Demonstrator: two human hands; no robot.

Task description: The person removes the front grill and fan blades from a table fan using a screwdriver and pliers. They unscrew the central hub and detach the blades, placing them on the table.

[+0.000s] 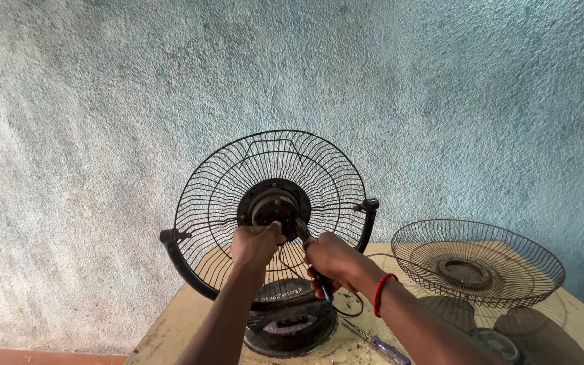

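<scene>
Hands (295, 251) at fan grille (272, 196) hub; pliers (312, 260) gripped.

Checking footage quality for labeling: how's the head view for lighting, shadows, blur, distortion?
Head view: even daylight, no glare; sharp focus on the fan guard and both hands, left hand and right hand holding pliers; soft shadows under the loose grille on the table; wide-angle stretch at the edges, where the wall texture looks smeared.

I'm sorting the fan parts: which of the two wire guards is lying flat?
The loose guard on the table's right side, lying dished upward; the other guard stands upright on the fan by the hands.
</scene>
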